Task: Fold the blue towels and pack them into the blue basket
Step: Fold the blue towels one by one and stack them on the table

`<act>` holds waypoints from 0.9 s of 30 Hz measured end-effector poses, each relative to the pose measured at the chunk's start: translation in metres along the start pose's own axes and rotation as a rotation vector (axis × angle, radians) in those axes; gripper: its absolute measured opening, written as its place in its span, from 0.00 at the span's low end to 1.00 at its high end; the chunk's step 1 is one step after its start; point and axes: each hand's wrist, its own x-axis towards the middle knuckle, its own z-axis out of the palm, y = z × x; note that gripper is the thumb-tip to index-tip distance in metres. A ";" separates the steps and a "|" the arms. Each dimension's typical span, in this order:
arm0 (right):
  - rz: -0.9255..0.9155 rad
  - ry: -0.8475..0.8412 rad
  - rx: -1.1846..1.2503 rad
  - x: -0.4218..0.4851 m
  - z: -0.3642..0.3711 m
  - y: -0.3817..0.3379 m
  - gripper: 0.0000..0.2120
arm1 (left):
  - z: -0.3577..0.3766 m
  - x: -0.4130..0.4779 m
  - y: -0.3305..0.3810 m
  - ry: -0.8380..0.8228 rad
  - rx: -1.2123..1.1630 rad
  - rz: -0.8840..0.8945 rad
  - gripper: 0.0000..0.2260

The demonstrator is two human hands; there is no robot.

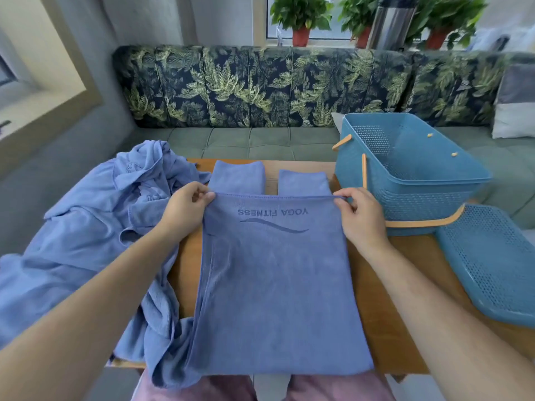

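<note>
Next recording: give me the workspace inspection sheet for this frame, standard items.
Surface: wooden table, carrying towels and basket.
Job's things: YOGA FITNESS towel spread flat in front; two folded towels behind it; unfolded towel pile at left; blue basket at right, no towels seen inside.
Clutter: perforated blue lid beside the basket.
Grippers: left hand and right hand each pinch a far corner of the spread towel.
Cables: nothing seen.
Surroundings: leaf-print sofa, potted plants at the window.
</note>
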 end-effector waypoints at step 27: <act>0.049 -0.278 0.178 0.101 -0.155 -0.145 0.00 | -0.154 0.003 0.157 0.145 -0.157 0.102 0.04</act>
